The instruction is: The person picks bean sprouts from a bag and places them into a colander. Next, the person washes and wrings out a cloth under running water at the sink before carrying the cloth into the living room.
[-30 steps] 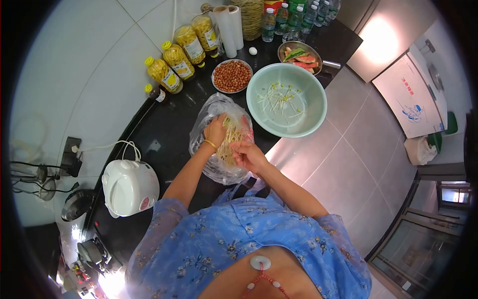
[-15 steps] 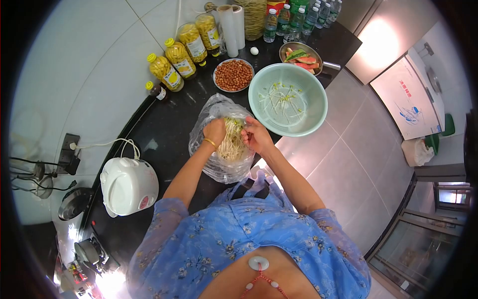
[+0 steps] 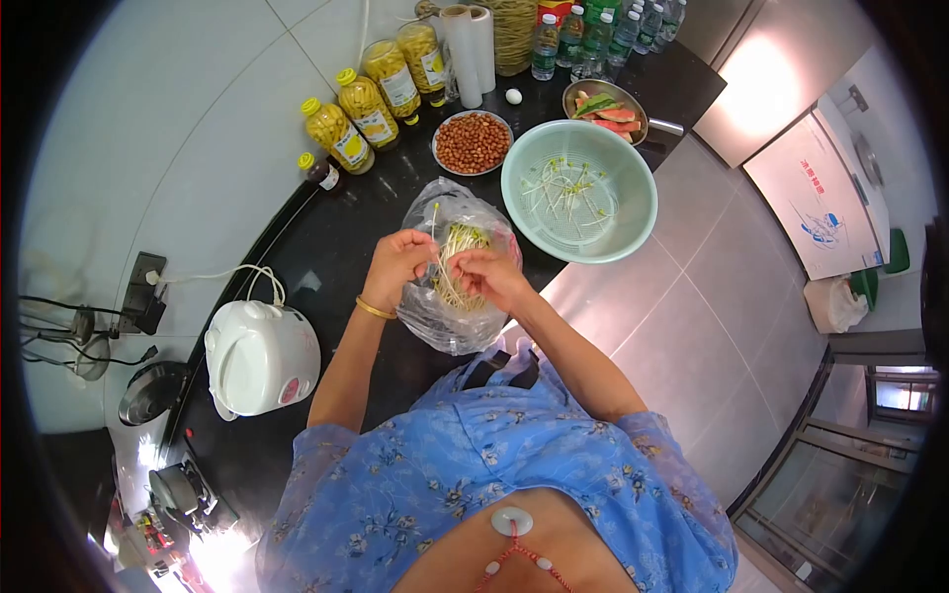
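Observation:
A clear plastic bag [image 3: 432,328] stands open on the counter, filled with pale bean sprouts [image 3: 465,237] with yellow-green heads. Over its left side, my left hand [image 3: 397,265] pinches a single bean sprout [image 3: 435,219], head pointing up. My right hand [image 3: 489,277] is closed in a pinch above the sprouts, its fingertips close to those of the left. Whether it grips the same sprout's lower end cannot be made out. Just beyond the bag, a pale green basin [image 3: 634,212] holds several loose sprouts scattered over its perforated bottom.
A plate of reddish peanuts [image 3: 473,142] and a metal pan of melon rinds [image 3: 615,117] sit behind. Yellow-capped jars [image 3: 339,136], plastic-wrap rolls [image 3: 461,59], an egg [image 3: 513,96] and water bottles [image 3: 596,44] line the back. A white rice cooker [image 3: 259,361] stands left.
My left hand has come up out of the bag and moved left, with a bean sprout in its pinch. My right hand has shifted left over the sprouts. The view has tilted slightly.

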`<move>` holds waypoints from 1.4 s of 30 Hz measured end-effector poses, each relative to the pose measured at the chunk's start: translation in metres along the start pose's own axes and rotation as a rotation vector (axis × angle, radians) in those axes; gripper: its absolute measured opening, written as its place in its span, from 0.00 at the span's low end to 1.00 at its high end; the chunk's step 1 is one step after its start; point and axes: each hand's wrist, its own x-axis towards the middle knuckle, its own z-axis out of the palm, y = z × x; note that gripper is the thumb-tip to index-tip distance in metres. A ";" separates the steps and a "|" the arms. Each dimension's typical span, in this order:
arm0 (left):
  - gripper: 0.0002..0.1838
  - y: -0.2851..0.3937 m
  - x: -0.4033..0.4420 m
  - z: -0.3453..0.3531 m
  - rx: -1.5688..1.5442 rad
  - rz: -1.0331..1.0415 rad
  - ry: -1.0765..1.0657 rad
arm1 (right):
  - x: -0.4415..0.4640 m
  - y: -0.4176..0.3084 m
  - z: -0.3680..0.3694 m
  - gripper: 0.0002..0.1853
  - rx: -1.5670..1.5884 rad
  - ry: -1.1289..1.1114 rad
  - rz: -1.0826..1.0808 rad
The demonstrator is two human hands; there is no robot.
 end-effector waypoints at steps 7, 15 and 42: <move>0.05 0.001 0.008 -0.007 -0.017 0.011 0.098 | -0.021 0.002 0.018 0.11 0.039 -0.134 0.051; 0.05 0.006 0.016 -0.003 0.010 0.053 0.131 | -0.020 0.009 0.009 0.07 -0.051 -0.114 0.030; 0.09 -0.110 0.025 0.016 0.643 0.168 -0.543 | -0.047 -0.007 -0.041 0.06 0.358 0.130 -0.033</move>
